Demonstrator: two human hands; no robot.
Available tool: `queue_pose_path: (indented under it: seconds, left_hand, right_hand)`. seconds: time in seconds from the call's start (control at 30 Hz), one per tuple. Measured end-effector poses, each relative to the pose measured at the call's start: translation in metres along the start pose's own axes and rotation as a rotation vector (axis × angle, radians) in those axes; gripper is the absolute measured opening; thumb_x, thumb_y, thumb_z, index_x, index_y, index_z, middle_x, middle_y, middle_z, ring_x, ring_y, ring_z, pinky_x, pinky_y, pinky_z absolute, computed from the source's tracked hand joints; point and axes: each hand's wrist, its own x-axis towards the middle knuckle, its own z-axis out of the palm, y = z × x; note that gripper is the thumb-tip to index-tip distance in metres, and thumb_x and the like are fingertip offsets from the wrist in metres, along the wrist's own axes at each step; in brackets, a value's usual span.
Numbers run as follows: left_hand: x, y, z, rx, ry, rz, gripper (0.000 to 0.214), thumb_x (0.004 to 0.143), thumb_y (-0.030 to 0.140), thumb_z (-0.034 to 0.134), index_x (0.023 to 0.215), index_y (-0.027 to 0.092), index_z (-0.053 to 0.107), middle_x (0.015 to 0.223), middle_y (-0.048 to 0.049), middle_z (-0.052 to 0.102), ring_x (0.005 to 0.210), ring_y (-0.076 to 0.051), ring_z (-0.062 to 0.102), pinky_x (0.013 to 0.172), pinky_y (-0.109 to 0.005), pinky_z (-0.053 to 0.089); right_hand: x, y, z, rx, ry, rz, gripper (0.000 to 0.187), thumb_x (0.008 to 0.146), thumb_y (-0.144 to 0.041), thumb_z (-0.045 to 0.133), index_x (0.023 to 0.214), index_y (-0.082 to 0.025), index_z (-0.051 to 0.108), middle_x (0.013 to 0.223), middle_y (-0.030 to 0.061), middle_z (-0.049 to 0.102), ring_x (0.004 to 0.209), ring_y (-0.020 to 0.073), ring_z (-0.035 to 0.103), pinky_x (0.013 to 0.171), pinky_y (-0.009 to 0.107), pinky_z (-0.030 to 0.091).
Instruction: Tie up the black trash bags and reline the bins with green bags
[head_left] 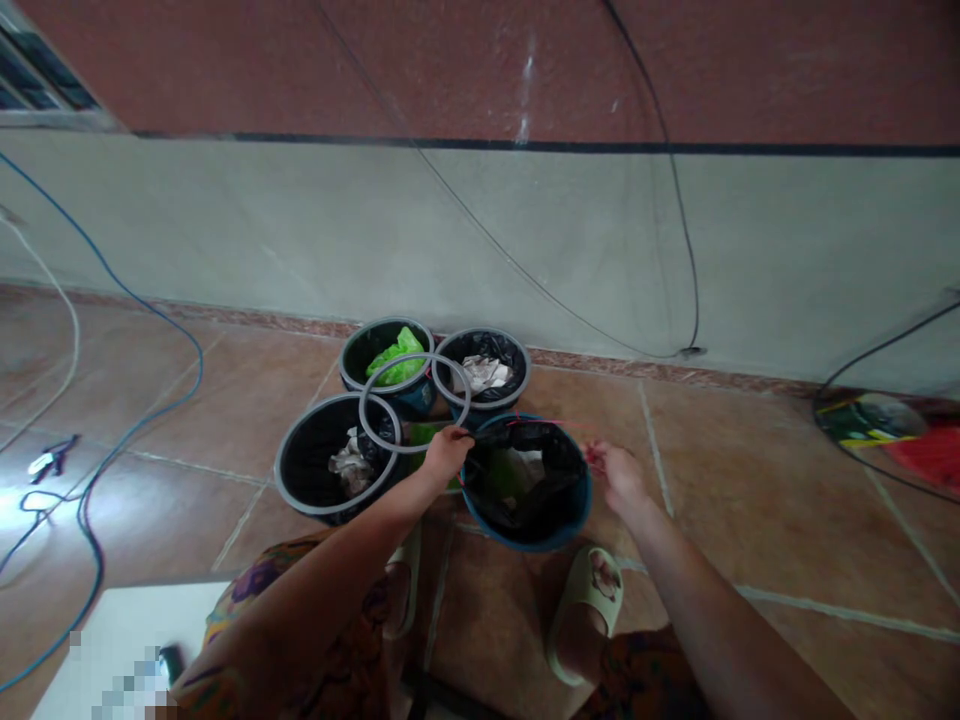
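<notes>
Between my feet stands a blue bin (581, 520) lined with a black trash bag (555, 465), with pale and green waste inside it. The fingers of my left hand (448, 455) are pinched on the bag's left edge, beside the bin's rim. On the other side, my right hand (616, 475) is closed at the end of a thin red drawstring (541, 421) that runs across from the bag's back edge. A loose grey ring (365, 420) rests over the neighbouring bins, just left of my left hand.
Three more grey-rimmed bins stand close by: one with a green bag (401, 350), one with white paper (484, 372), one with crumpled waste (351, 465). A blue cable (191, 395) crosses the floor at left. Red and yellow packaging (926, 450) lies at right by the wall.
</notes>
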Motion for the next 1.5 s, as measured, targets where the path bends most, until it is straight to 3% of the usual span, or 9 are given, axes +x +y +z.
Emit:
queue_pose_path:
  seconds: [0.23, 0.33, 0.5, 0.73, 0.93, 1.13, 1.23, 1.43, 1.5]
  left_hand:
    - [-0.005, 0.041, -0.028, -0.227, 0.017, 0.151, 0.024, 0.066, 0.012, 0.066, 0.091, 0.013, 0.067, 0.069, 0.0021, 0.059, 0.056, -0.008, 0.051, 0.056, -0.021, 0.041]
    - [-0.024, 0.063, -0.034, -0.300, -0.179, 0.312, 0.023, 0.067, 0.017, 0.068, 0.090, 0.013, 0.068, 0.078, -0.0012, 0.065, 0.064, -0.009, 0.055, 0.063, -0.022, 0.044]
    - [-0.055, 0.082, -0.029, -0.177, -0.529, 0.515, 0.029, 0.071, 0.020, 0.070, 0.099, 0.015, 0.071, 0.094, -0.0044, 0.069, 0.068, -0.009, 0.056, 0.065, -0.022, 0.044]
    - [-0.050, 0.084, -0.042, -0.316, -0.450, 0.579, 0.033, 0.073, 0.021, 0.070, 0.105, 0.015, 0.069, 0.087, -0.0038, 0.069, 0.076, -0.013, 0.061, 0.072, -0.025, 0.047]
    - [-0.033, 0.085, -0.040, -0.157, -0.258, 0.529, 0.023, 0.068, 0.008, 0.063, 0.089, 0.013, 0.071, 0.087, -0.0032, 0.070, 0.072, -0.011, 0.058, 0.071, -0.024, 0.046]
    - [-0.066, 0.096, -0.022, -0.146, -0.576, 0.635, 0.037, 0.079, 0.023, 0.065, 0.114, 0.014, 0.065, 0.090, -0.0050, 0.068, 0.066, -0.009, 0.056, 0.063, -0.022, 0.044]
    - [-0.074, 0.099, -0.011, -0.189, -0.688, 0.693, 0.044, 0.082, 0.026, 0.064, 0.124, 0.017, 0.060, 0.112, -0.0093, 0.067, 0.071, -0.010, 0.059, 0.066, -0.023, 0.048]
    - [-0.042, 0.082, -0.011, 0.089, -0.100, 0.619, 0.045, 0.078, 0.009, 0.054, 0.121, 0.014, 0.061, 0.115, -0.0125, 0.066, 0.086, -0.019, 0.065, 0.085, -0.034, 0.051]
    - [-0.037, 0.071, -0.007, 0.284, -0.155, 0.667, 0.042, 0.072, 0.006, 0.057, 0.112, 0.014, 0.066, 0.108, -0.0117, 0.069, 0.093, -0.022, 0.064, 0.090, -0.034, 0.048]
  right_hand:
    - [-0.020, -0.057, -0.012, 0.287, 0.017, -0.296, 0.014, 0.060, -0.028, 0.069, 0.070, -0.020, 0.064, 0.058, -0.0036, 0.061, 0.053, 0.0106, 0.056, 0.053, 0.022, 0.044]
    - [-0.039, -0.070, -0.006, 0.196, 0.008, -0.451, 0.017, 0.065, -0.030, 0.071, 0.078, -0.020, 0.067, 0.062, -0.0034, 0.063, 0.058, 0.0116, 0.058, 0.058, 0.024, 0.045]
    - [-0.064, -0.078, 0.006, 0.000, -0.272, -0.527, 0.020, 0.074, -0.035, 0.070, 0.088, -0.020, 0.071, 0.074, -0.0001, 0.069, 0.064, 0.0132, 0.058, 0.064, 0.027, 0.045]
    - [-0.062, -0.081, 0.003, 0.002, -0.221, -0.595, 0.023, 0.073, -0.036, 0.070, 0.090, -0.021, 0.072, 0.082, 0.0020, 0.071, 0.070, 0.0153, 0.059, 0.067, 0.028, 0.045]
    - [-0.043, -0.064, -0.009, -0.508, -0.346, -0.461, 0.016, 0.074, -0.026, 0.061, 0.081, -0.022, 0.074, 0.072, 0.0025, 0.071, 0.064, 0.0164, 0.060, 0.063, 0.029, 0.045]
    - [-0.082, -0.065, 0.034, -0.417, -0.620, -0.523, 0.054, 0.072, -0.029, 0.071, 0.125, -0.024, 0.060, 0.081, -0.0011, 0.070, 0.069, 0.0165, 0.063, 0.066, 0.029, 0.048]
    - [-0.097, -0.063, 0.059, -0.390, -0.716, -0.576, 0.027, 0.079, -0.029, 0.065, 0.104, -0.023, 0.066, 0.091, 0.0037, 0.072, 0.080, 0.0192, 0.065, 0.071, 0.030, 0.048]
    - [-0.082, -0.072, 0.056, -0.454, -0.572, -0.586, 0.032, 0.090, -0.038, 0.047, 0.070, -0.020, 0.064, 0.069, 0.0025, 0.067, 0.067, 0.0177, 0.061, 0.067, 0.029, 0.043]
    - [-0.079, -0.076, 0.053, -0.421, -0.581, -0.597, 0.034, 0.090, -0.041, 0.048, 0.068, -0.020, 0.063, 0.069, 0.0022, 0.067, 0.067, 0.0172, 0.060, 0.068, 0.029, 0.043]
